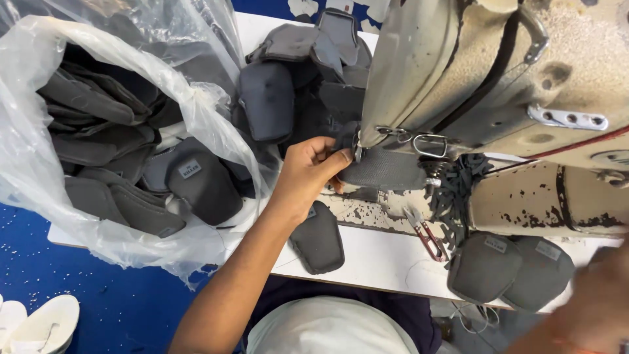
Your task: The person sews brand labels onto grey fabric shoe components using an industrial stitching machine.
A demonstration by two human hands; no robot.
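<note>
- While the left hand (308, 172) reaches in from the lower left, the grey padded piece (383, 169) it works on lies just to its right, on the bed of the worn sewing machine (524, 72), under the needle area.
- The fingers (327, 152) pinch the left edge of this piece, thumb on top, so hand and fabric touch right beside the metal presser parts.
- The left forearm runs diagonally up from the bottom edge, bare, with the wrist bent slightly toward the machine.
- The right hand (599, 301) shows only as a blurred shape at the lower right corner; whether it is clenched or loose cannot be told.
- Another grey piece (319, 241) lies flat on the white table (380, 262) just below the left wrist.
- Two more finished pieces (508, 269) sit near the right hand, with small red-handled snips (427, 237) between them and the machine bed.
- A clear plastic bag (39, 177) full of grey pieces stands open at the left.
</note>
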